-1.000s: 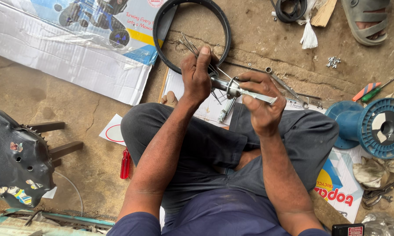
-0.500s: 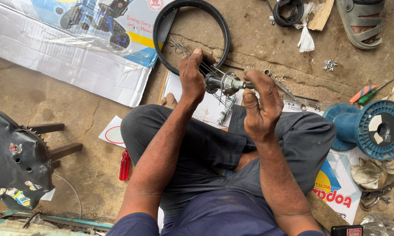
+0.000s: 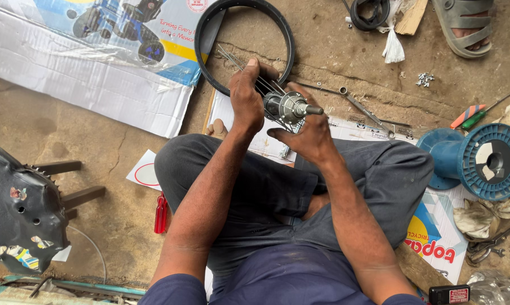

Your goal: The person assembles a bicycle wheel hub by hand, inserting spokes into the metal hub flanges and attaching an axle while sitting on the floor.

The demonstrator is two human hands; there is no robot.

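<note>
At centre frame, the right hand (image 3: 308,133) is closed round the metal wheel hub (image 3: 286,107); the left hand (image 3: 246,93) pinches thin spokes (image 3: 238,62) at its flange. Best to hold the hub steady, spokes untangled.

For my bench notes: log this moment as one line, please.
left hand: holds spokes | right hand: grips metal wheel hub | black rim: on ground ahead

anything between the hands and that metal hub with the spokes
Nothing visible. The right hand cradles the metal hub directly, and the left hand grips its thin spokes beside it.
</note>
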